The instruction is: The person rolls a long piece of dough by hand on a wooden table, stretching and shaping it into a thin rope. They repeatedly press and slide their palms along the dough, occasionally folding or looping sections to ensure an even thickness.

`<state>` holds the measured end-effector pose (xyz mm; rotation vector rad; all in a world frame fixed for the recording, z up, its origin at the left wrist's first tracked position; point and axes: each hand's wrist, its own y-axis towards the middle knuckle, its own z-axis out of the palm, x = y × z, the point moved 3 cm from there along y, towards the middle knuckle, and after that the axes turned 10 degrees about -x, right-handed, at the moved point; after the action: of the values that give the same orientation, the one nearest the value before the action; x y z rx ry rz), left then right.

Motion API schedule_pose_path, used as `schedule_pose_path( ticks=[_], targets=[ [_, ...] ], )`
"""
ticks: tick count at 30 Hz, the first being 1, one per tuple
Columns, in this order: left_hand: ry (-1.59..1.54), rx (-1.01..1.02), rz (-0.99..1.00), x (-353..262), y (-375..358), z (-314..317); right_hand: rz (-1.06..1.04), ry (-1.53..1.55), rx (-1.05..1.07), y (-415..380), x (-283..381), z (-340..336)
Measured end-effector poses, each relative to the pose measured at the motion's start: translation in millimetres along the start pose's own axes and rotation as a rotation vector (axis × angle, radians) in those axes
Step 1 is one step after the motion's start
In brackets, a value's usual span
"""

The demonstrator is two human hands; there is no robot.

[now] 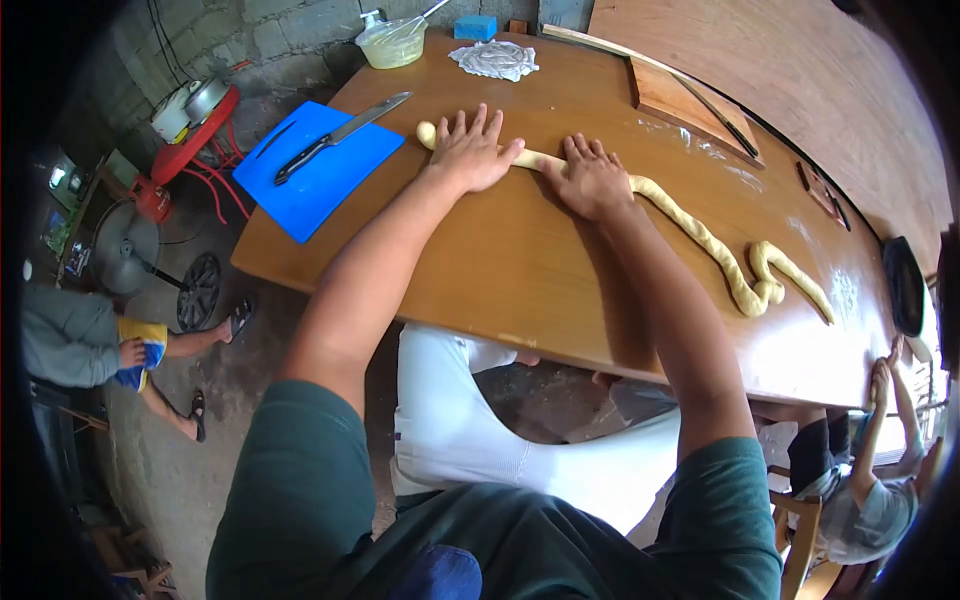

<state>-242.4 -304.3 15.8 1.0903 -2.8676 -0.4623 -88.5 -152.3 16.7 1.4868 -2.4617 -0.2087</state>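
A long rope of pale yellow dough (700, 233) lies across the brown wooden table (480, 275). Its rounded left end pokes out beyond my left hand (470, 155), which rests flat on the dough with fingers spread. My right hand (592, 185) presses on the same rope a little to the right, fingers also apart and stretched out. A short smooth length of dough shows between the two hands. Past my right hand the rope looks twisted, bends back on itself near the right side and ends in a thinner tail. What lies under both palms is hidden.
Left on the table, a black-handled knife (340, 135) lies on a blue cutting board (325, 200). Behind are a bowl (392, 48) with a whisk, a crumpled cloth (494, 60) and a blue sponge (475, 28). A wooden board (680, 105) and black tray (903, 285) sit right. People are at both sides.
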Motion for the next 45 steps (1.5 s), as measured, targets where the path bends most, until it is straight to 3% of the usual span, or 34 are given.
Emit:
schedule_pose_path(
  ticks=[2, 3, 4, 6, 7, 11, 15, 17, 18, 20, 21, 22, 23, 24, 26, 30, 34, 45],
  targets=[
    [-0.039, -0.023, 0.087, -2.5, -42.7, -12.2, -0.191, 0.026, -0.197, -44.3, -2.5, -12.2],
    [-0.003, -0.167, 0.212, -5.9, -70.6, -25.1, -0.130, 0.014, -0.117, -56.3, -6.0, -27.4],
    [0.004, -0.181, 0.215, -0.7, -84.3, -35.0, -0.132, 0.014, -0.133, -66.4, -17.5, -36.5],
    [-0.250, -0.188, 0.380, 3.5, -108.5, -50.8, -0.424, -0.010, -0.267, -92.7, -40.9, -53.3],
    [-0.313, -0.319, 0.420, 2.7, -117.8, -54.9, -0.427, -0.011, -0.271, -105.8, -50.1, -59.7],
    [-0.373, -0.344, 0.513, -18.5, -134.0, -61.6, -0.371, -0.042, -0.220, -152.1, -93.6, -88.0],
    [-0.489, -0.260, 0.432, -45.3, -139.1, -51.8, -0.239, -0.141, -0.205, -186.4, -137.1, -96.9],
    [-0.563, -0.233, 0.427, -56.0, -139.9, -48.4, -0.160, -0.251, -0.228, -197.4, -129.2, -96.4],
    [-0.483, -0.324, 0.418, -60.0, -142.8, -52.1, -0.176, -0.252, -0.332, -202.6, -106.9, -101.5],
    [-0.405, -0.408, 0.413, -73.7, -153.0, -61.0, -0.246, -0.055, -0.438, -200.9, -66.1, -96.4],
    [-0.414, -0.485, 0.459, -88.5, -162.1, -70.6, -0.313, 0.000, -0.421, -201.1, -39.1, -93.7],
    [-0.420, -0.558, 0.502, -101.1, -169.3, -76.1, -0.201, 0.174, -0.229, -196.2, -17.2, -85.3],
    [-0.573, -0.258, 0.569, -113.1, -171.0, -68.1, -0.195, 0.150, -0.223, -188.6, -9.4, -58.2],
    [-0.474, -0.155, 0.517, -118.5, -173.0, -42.9, -0.192, 0.129, -0.213, -179.1, -5.6, -31.2],
    [-0.492, -0.076, 0.411, -113.0, -145.7, -15.0, -0.101, 0.010, -0.087, -159.5, 3.7, -43.8],
    [-0.434, 0.020, 0.320, -103.9, -86.7, -6.7, 0.092, 0.064, 0.041, -97.4, -19.4, -34.7],
    [-0.305, 0.116, 0.197, -99.7, -21.1, 4.7, 0.205, 0.027, 0.063, -37.7, -46.8, -13.7],
    [-0.227, 0.082, -0.020, -102.9, 150.1, 70.5, 0.200, 0.021, -0.312, 115.2, -113.4, 26.0]
  ],
)
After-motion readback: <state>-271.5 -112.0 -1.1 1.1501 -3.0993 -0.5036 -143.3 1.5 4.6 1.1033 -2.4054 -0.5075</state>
